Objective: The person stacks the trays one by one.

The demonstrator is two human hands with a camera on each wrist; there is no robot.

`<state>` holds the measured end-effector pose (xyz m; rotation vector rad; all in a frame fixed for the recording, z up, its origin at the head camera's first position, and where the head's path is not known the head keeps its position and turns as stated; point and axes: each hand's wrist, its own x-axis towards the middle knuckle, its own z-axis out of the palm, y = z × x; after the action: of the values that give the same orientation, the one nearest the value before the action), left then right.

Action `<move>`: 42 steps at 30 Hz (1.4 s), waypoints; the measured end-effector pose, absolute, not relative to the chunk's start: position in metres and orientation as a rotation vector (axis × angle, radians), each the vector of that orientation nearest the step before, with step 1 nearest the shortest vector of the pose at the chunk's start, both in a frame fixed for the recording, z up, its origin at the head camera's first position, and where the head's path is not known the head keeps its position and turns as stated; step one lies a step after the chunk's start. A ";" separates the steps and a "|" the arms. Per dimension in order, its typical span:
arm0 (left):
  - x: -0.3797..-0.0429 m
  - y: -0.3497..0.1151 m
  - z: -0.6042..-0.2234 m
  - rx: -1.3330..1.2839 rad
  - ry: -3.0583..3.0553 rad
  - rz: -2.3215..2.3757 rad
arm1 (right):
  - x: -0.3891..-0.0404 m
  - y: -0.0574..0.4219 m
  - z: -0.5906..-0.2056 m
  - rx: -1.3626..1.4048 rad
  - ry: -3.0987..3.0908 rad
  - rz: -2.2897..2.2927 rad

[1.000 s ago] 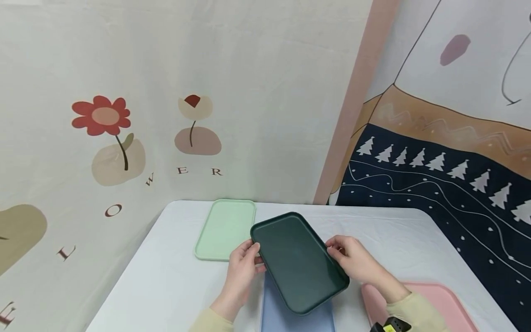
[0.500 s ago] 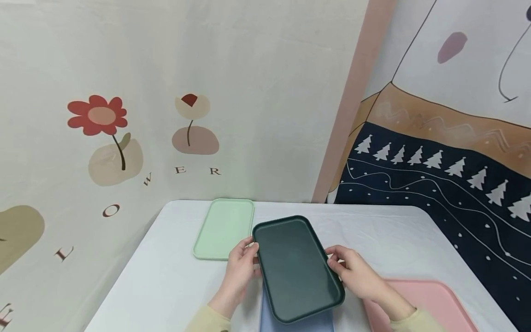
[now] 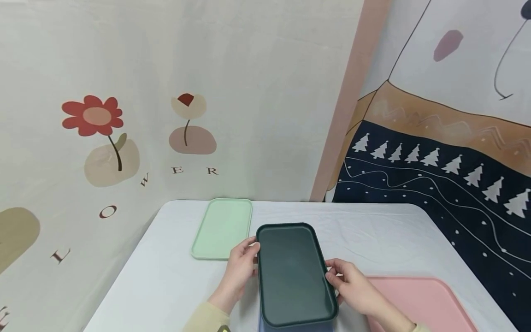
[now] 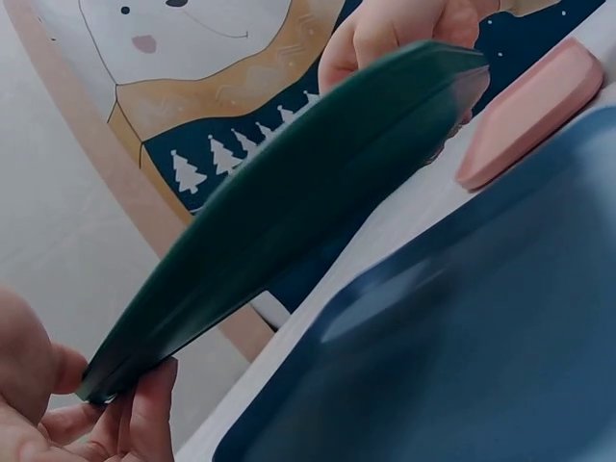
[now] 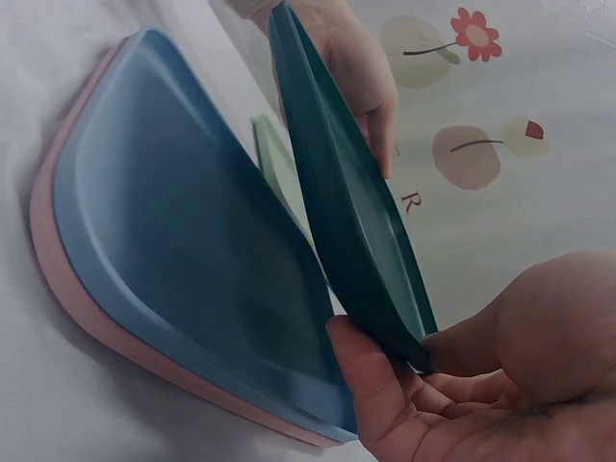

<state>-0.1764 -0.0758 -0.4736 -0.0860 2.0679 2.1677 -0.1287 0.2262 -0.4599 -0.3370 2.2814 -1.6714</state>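
Both hands hold a dark green rectangular tray (image 3: 295, 276) up by its two long sides. At its left edge my left hand (image 3: 238, 265) grips the rim, thumb on top and fingers beneath. My right hand (image 3: 350, 283) pinches the opposite rim in the same way. Below lies a blue tray (image 4: 481, 318), mostly hidden by the green one in the head view. The right wrist view shows a gap between the green tray and this blue tray, and a pink rim (image 5: 115, 333) shows under the blue edge.
A light green tray (image 3: 221, 228) lies at the back left of the white-covered table (image 3: 166, 281). At the front right lies a pink tray (image 3: 419, 299), partly behind the right forearm. Printed cloths (image 3: 249, 92) hang behind the table.
The dark green tray has turned from slanted to nearly straight over the blue tray and come slightly nearer. The right hand has moved toward the front with it; both hands keep their grip.
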 end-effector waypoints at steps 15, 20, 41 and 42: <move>-0.183 -0.074 -0.487 0.003 2.143 2.093 | -0.112 0.221 -0.465 -0.195 2.194 -1.728; -0.183 -0.074 -0.489 0.030 2.160 2.080 | -0.110 0.223 -0.465 -0.178 2.171 -1.723; -0.182 -0.073 -0.494 0.128 2.337 1.875 | -0.104 0.227 -0.475 -0.178 2.213 -1.599; -0.182 -0.073 -0.495 0.132 2.341 1.871 | -0.104 0.228 -0.475 -0.170 2.213 -1.598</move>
<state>-0.1824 -0.0730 -0.4949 0.1323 2.3413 1.8706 -0.1044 0.2275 -0.4755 -0.1697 2.2128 -1.5975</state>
